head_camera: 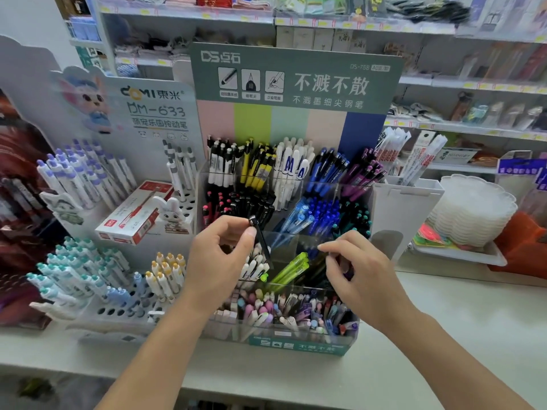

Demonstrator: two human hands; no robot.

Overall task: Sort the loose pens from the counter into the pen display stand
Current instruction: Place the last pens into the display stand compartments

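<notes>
Black pen [260, 241] pinched in the left hand [225, 250] above the nearly full pen display stand [299, 346]; right hand [358, 270] loosely curled, its contents unclear; no loose pens visible on the counter [458, 321].

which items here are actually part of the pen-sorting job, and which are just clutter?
In the job:
- slim black pen, pinched by left hand
- clear acrylic tiered pen display stand
- right hand, fingers over the stand's middle row

Just lying about:
- red and white pen box
- white cartoon-rabbit pen rack
- stack of white scalloped trays
</notes>
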